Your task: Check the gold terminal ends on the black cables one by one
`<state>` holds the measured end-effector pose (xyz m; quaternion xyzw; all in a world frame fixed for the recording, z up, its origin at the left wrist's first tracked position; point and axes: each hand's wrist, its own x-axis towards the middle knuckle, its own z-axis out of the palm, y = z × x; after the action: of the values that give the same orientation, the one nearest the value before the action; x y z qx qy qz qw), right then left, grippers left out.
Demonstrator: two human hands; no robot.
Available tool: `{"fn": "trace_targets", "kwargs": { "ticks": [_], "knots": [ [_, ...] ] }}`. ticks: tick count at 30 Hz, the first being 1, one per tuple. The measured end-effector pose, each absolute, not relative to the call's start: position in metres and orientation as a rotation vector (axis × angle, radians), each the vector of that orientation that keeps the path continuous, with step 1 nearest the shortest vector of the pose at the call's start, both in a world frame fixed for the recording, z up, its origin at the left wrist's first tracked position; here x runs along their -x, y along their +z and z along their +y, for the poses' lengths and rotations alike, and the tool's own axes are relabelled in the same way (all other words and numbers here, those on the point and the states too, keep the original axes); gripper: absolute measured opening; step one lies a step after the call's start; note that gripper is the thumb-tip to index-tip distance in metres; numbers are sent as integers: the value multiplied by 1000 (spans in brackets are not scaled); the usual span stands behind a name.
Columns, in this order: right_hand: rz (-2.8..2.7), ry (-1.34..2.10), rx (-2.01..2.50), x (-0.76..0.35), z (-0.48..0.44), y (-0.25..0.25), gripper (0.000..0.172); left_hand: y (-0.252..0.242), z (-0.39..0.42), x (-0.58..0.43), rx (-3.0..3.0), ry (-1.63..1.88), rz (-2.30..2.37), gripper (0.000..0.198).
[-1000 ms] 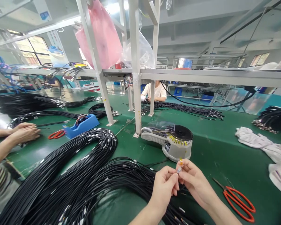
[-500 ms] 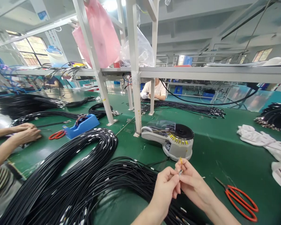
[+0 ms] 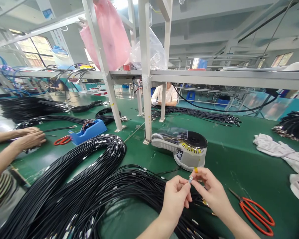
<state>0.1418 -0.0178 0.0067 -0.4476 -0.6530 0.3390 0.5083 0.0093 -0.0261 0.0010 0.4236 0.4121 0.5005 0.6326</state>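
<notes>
My left hand (image 3: 175, 198) is closed, its thumb and forefinger pinching the small metal-and-white end of a cable (image 3: 190, 179). Most of that cable is hidden by my hands. My right hand (image 3: 209, 187) is curled close against the same end, its thumb tip beside it. A small piece of yellow tape (image 3: 195, 170) clings at the right forefinger's tip. Just beyond both hands stands a grey tape dispenser (image 3: 190, 159) with yellow tape strips around its black disc. Beneath and left of my hands spreads a bundle of black cables (image 3: 137, 181) with white tags.
Red-handled scissors (image 3: 256, 212) lie right of my hands, white gloves (image 3: 276, 147) beyond. Another large cable bundle (image 3: 89, 169) curves at left. A co-worker's hands (image 3: 30, 139) work near a blue tape holder (image 3: 89, 131). A white shelf post (image 3: 147, 99) rises mid-table.
My right fingers have opened slightly and shifted right, showing more of the cable end and the yellow tape. The view has shifted a little.
</notes>
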Motion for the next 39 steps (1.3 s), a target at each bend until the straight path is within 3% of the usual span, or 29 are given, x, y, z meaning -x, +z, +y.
{"fn": "trace_targets", "kwargs": {
  "ticks": [6,12,15,39],
  "knots": [
    [-1829,523,1129,-154,-14,7,22,-2,-26,-9,-1059,1107,985,19],
    [-1785,735,1098,-154,-16,13,11,0,-22,-6,-984,1177,977,15],
    [-1831,826,1113,-149,-19,14,20,-1,-20,-5,-971,1186,947,15],
    [-1949,611,1161,-141,-18,9,22,-6,-26,-5,-1272,1176,1065,11]
  ]
}}
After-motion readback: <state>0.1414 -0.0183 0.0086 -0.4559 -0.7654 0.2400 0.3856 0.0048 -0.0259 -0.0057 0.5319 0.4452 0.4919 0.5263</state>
